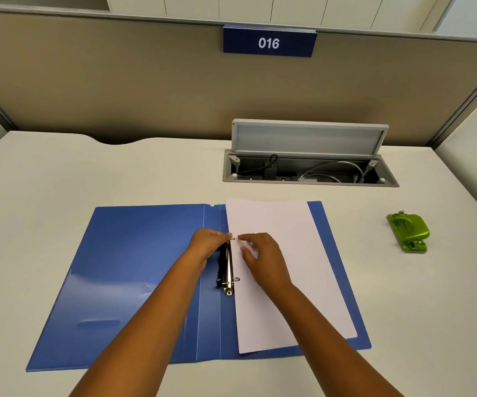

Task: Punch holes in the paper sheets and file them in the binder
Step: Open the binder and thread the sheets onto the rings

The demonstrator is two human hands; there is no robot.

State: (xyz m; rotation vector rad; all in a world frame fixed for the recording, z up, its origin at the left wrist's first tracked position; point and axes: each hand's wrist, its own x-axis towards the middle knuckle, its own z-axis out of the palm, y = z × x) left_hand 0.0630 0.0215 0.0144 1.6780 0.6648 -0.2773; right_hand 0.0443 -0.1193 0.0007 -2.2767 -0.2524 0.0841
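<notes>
Two hands (207, 243) (260, 257) at metal ring clasp (228, 270), glossy blue binder (134, 270), white sheets (283, 270).

Bright, even light from overhead leaves only faint shadows under the arms, a soft sheen lies on the blue binder (122, 270), and the wide lens bows the edges.

Blue binder (134, 270) lies open flat on desk (59, 173), white paper sheets (289, 282) on its right half. Left hand (208, 243) grips top of ring mechanism (228, 270); right hand (263, 256) rests fingers on paper beside upper ring. Green hole punch (408, 232) well apart, right.
</notes>
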